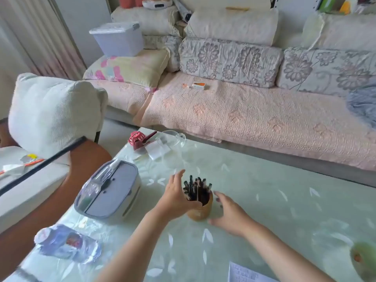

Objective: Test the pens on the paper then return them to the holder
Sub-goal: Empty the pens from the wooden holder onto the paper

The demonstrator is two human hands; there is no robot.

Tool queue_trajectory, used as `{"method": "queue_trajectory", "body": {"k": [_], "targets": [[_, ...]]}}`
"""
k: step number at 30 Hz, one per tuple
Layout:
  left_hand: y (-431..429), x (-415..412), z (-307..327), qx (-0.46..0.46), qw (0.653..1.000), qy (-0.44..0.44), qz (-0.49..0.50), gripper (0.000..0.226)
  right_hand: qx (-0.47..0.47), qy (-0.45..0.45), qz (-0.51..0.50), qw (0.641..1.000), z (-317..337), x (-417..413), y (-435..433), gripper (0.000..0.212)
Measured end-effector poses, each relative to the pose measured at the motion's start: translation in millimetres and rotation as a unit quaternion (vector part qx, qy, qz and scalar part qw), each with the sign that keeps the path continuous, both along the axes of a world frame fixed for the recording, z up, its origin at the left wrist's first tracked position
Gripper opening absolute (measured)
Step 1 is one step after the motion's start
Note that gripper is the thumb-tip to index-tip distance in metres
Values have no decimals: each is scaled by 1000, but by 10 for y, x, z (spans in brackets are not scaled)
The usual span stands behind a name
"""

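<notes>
Living room; pink-quilted sofa is running along behind a glass-topped counter with a pale green leaf pattern.

- Wooden pen holder is standing upright about midway between the counter's far and near edges, packed with dark pens, all tips-down in the cup. None is out yet.
- Left hand is cupping the holder's left side: fingers straight and pointing up beside the pens, thumb lying across the near rim. Not gripping anything.
- Right hand is hovering low just beside the holder's right side, fingers spread wide and holding nothing; contact with the cup cannot be told through the blur.
- Sheet of paper is lying at the near edge, partly cut off by the frame, well apart from the holder.
- Also on the counter: white lidded box toward the left edge, plastic bottle lying near the near-left corner, glass jug at the far-left corner.

Judgement: opening step, both hands are flanking the holder, with testing not begun. Next move is calling for either steadying the cup with one hand and pinching out a single pen, or drawing the whole holder nearer the paper. Tight packing is likely to drag neighbouring pens along.
</notes>
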State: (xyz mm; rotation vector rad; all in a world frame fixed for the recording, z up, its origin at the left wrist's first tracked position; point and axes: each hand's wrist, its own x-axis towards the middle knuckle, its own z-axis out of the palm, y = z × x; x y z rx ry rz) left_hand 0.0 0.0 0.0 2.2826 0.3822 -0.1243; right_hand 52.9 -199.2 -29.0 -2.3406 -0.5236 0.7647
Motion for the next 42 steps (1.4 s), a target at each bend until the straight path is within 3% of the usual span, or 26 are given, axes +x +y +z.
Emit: {"method": "queue_trajectory", "body": {"k": [3,5,8,10,11,12,14,16,19,23,27,30,32,34,37,42], "targets": [[17,3,-304,-53,998,-12,6,111,84,-33,-12,996,-191,-52,144,78],[28,5,-469,-91,996,-13,11,98,123,-90,-5,988,-415,-17,263,59],[31,32,-668,-97,994,-50,4,73,197,-99,-7,975,-647,-51,429,34],[43,60,-791,-96,992,-77,12,72,235,-121,-17,964,-982,-33,440,66],[45,67,-845,-91,991,-93,16,72,260,-87,-45,961,-1020,-66,466,78],[32,63,-884,-87,990,-111,22,70,265,-89,-53,959,-1082,-71,459,75],[-29,27,-893,-69,987,-141,34,64,270,-163,-31,948,-1009,-137,468,40],[-110,-47,-876,-50,985,-160,46,61,305,-206,-64,928,-897,-209,447,47],[-276,-218,-798,-25,982,-174,68,56,342,-158,-98,921,-792,-372,302,64],[-626,-624,-540,-79,971,-202,103,42,343,-175,-135,913,-698,-820,36,80],[-1028,-1058,-306,-105,969,-218,39,32,290,-250,-209,900,-597,-1241,-189,103],[-1227,-1315,-264,-134,967,-215,-36,27,248,-303,-243,888,-604,-1460,-460,93],[-1254,-1381,-356,-167,965,-198,-45,39,241,-310,-243,887,-594,-1551,-650,84],[-1288,-1444,-468,-191,965,-165,-64,72,229,-299,-240,895,-543,-1670,-885,85],[-1338,-1480,-651,-129,973,-151,-116,96,186,-291,-214,914,-492,-1768,-1201,86],[-1402,-1484,-792,-29,976,-179,-123,127,57,-320,-162,932,-462,-1747,-1485,89]]}}
